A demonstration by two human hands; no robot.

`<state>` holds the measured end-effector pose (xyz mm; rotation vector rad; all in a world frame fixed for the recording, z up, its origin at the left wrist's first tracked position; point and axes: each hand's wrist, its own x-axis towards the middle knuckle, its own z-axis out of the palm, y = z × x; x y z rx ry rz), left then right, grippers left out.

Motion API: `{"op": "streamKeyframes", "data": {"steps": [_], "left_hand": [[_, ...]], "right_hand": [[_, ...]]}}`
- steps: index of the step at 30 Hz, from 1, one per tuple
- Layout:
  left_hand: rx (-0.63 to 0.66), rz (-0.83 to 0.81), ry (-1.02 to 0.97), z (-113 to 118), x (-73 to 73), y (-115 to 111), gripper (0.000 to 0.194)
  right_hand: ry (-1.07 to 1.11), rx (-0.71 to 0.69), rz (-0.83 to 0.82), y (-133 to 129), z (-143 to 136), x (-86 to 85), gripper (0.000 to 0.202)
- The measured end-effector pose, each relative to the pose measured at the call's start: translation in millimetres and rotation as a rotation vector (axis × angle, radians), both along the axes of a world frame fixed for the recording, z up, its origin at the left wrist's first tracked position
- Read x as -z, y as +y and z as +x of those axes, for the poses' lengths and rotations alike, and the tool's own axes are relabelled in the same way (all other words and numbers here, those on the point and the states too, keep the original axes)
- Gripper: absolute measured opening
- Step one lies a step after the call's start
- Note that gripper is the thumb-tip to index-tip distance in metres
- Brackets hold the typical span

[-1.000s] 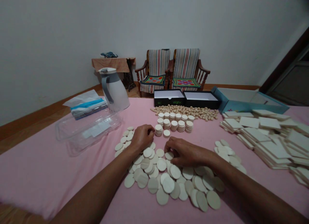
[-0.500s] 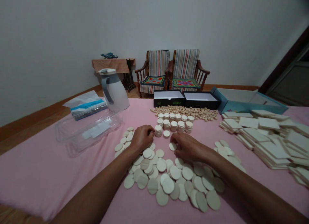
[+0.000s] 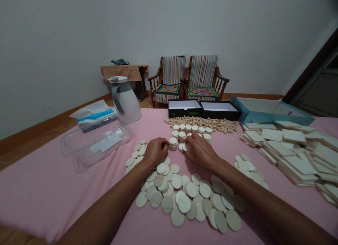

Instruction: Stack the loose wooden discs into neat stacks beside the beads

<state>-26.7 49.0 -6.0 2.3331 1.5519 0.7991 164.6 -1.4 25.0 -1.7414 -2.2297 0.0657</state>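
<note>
Pale round wooden discs lie loose in a wide pile (image 3: 184, 203) on the pink cloth (image 3: 155, 224). Beyond them stand rows of short disc stacks (image 3: 182, 136). My right hand (image 3: 200, 150) pinches one disc (image 3: 186, 147) beside a low stack (image 3: 181, 147) at the front of the rows, and its fingers hide part of the stacks behind. My left hand (image 3: 157, 149) rests closed at the pile's far left edge, just left of the front stack (image 3: 173, 144). Whatever its curled fingers hold, if anything, is hidden.
Small wooden beads (image 3: 206, 123) lie behind the stacks, before two black boxes (image 3: 220, 114). Square wooden pieces (image 3: 295, 158) and a blue box (image 3: 274, 114) are at right. At left are a white jug (image 3: 129, 105), a tissue pack (image 3: 96, 118) and clear plastic trays (image 3: 97, 146).
My right hand has moved forward from the pile's edge to the stacks, carrying a disc. My left hand has hardly moved.
</note>
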Motion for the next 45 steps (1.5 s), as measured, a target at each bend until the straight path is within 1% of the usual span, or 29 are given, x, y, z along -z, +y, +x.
{"op": "streamKeyframes", "data": {"steps": [7, 13, 15, 17, 20, 22, 24, 27, 31, 34, 38, 41, 43, 45], "left_hand": [[0.002, -0.001, 0.004, -1, 1.2, 0, 0.023], [-0.005, -0.001, 0.006, -1, 1.0, 1, 0.023], [-0.004, 0.001, 0.007, 0, 0.5, 0, 0.022], [-0.008, 0.001, 0.010, 0, -0.3, -1, 0.022], [-0.013, -0.004, 0.014, 0, -1.9, -2, 0.023], [-0.012, -0.010, 0.012, 0, -2.7, -2, 0.023], [-0.012, -0.015, 0.011, 0, -3.2, -2, 0.023], [-0.011, -0.024, 0.014, 0, -2.8, -2, 0.023], [0.000, -0.016, 0.007, 0, -0.8, -1, 0.023], [0.001, -0.008, 0.002, 0, 0.2, -1, 0.023], [0.002, -0.016, 0.011, 0, 0.1, 0, 0.023], [0.007, -0.008, 0.006, 0, -0.1, 0, 0.023], [0.005, -0.002, 0.005, 0, 0.0, 0, 0.023], [0.004, -0.002, 0.012, 0, 0.0, -1, 0.023]], "right_hand": [[-0.084, 0.052, -0.065, 8, -14, -1.7, 0.022], [-0.009, 0.025, -0.049, 8, -10, 0.0, 0.020], [0.047, -0.011, -0.025, 6, -7, -0.5, 0.019], [0.119, -0.084, -0.032, 3, -5, -0.5, 0.016], [0.251, -0.265, -0.136, -4, -7, 2.6, 0.014], [0.304, -0.342, -0.217, -9, -11, 6.4, 0.018], [0.306, -0.349, -0.260, -13, -16, 9.8, 0.024], [0.268, -0.357, -0.277, -17, -21, 11.4, 0.031], [0.212, -0.439, -0.307, -18, -19, 8.5, 0.037], [0.140, -0.422, -0.296, -19, -17, 8.0, 0.037], [0.019, -0.288, -0.271, -19, -14, 7.2, 0.027], [-0.015, -0.220, -0.281, -16, -8, 3.4, 0.029], [0.024, -0.236, -0.303, -13, -4, 0.9, 0.036], [0.083, -0.289, -0.315, -11, -1, 0.5, 0.041]]}}
